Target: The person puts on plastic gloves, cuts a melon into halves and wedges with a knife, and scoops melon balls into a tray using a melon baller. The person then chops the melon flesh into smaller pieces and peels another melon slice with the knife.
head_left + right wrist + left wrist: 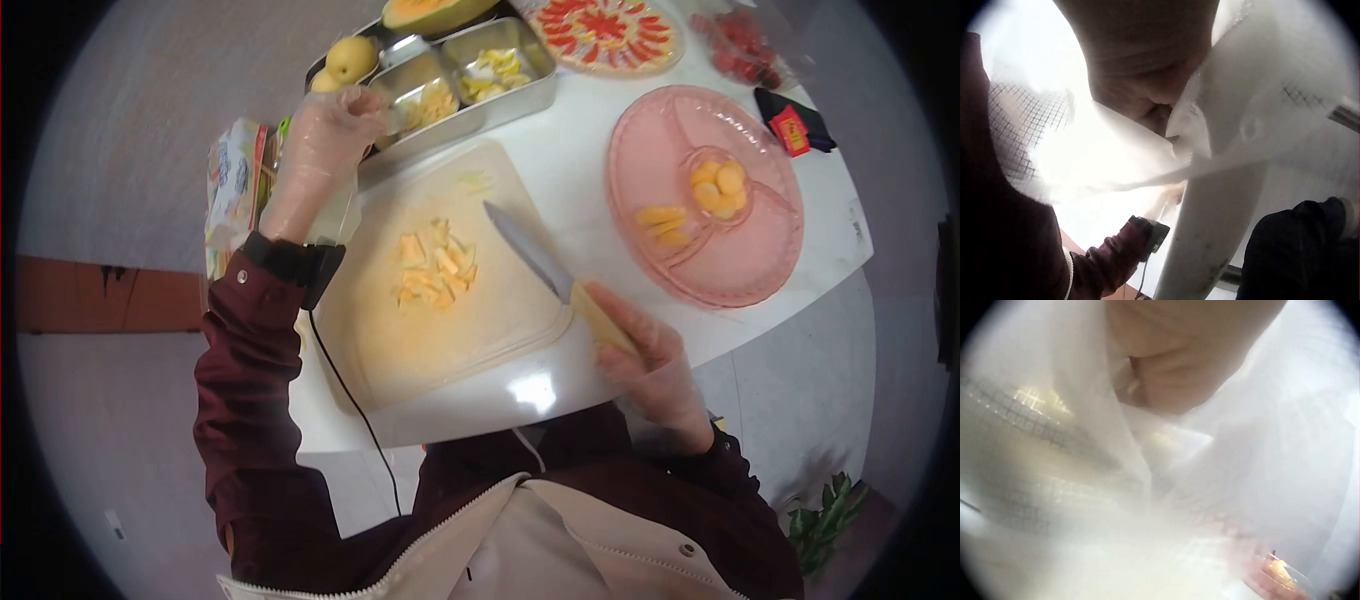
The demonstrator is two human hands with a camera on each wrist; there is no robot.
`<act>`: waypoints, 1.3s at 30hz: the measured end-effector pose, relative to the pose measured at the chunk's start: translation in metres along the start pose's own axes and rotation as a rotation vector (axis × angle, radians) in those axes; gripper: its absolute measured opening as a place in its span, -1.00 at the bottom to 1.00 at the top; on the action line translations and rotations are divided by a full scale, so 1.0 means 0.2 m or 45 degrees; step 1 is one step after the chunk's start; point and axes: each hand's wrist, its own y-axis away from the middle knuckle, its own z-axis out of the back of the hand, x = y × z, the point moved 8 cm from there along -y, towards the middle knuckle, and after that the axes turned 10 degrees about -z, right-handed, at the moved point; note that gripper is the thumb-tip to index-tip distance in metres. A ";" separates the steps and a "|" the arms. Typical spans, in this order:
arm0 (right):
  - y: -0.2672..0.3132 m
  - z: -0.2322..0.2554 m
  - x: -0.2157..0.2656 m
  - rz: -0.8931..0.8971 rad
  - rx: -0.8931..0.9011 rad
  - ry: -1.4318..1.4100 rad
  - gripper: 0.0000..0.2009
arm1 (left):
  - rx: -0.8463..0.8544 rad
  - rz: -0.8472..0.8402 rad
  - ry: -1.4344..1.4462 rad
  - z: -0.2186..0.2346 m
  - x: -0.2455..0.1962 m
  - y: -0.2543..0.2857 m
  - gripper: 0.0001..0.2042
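My right hand, in a clear plastic glove, grips a knife by its pale handle. The knife's blade lies over the right side of a white cutting board. Cut chunks of pale orange fruit are heaped on the board's middle. My gloved left hand is raised at the near left corner of a metal tray, beside a compartment of peelings; I cannot tell whether its bent fingers hold anything. Loose glove plastic covers much of both wrist views.
Right of the board stands a pink divided platter with melon balls and yellow slices. Round yellow fruits and a cut melon sit behind. A fruit-topped plate and bagged red fruit are at the back. Packaging stands left.
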 end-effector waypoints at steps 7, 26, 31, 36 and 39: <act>-0.02 -0.01 -0.04 0.065 -0.028 -0.049 -0.36 | 0.157 -0.098 0.200 -0.03 -0.03 0.34 -0.64; 0.00 -0.02 0.01 -0.129 0.086 0.074 -0.36 | 0.531 -0.276 -0.048 -0.24 -0.02 0.47 -0.57; 0.00 -0.02 0.02 0.001 0.055 0.100 -0.34 | 0.317 -0.572 0.141 -0.23 -0.04 0.47 -0.56; 0.00 -0.02 0.02 0.051 0.017 0.132 -0.39 | 0.556 -0.575 0.002 -0.23 -0.08 0.47 -0.53; 0.00 -0.02 0.00 -0.074 0.044 0.167 -0.38 | 0.576 -0.400 0.186 -0.26 -0.01 0.45 -0.55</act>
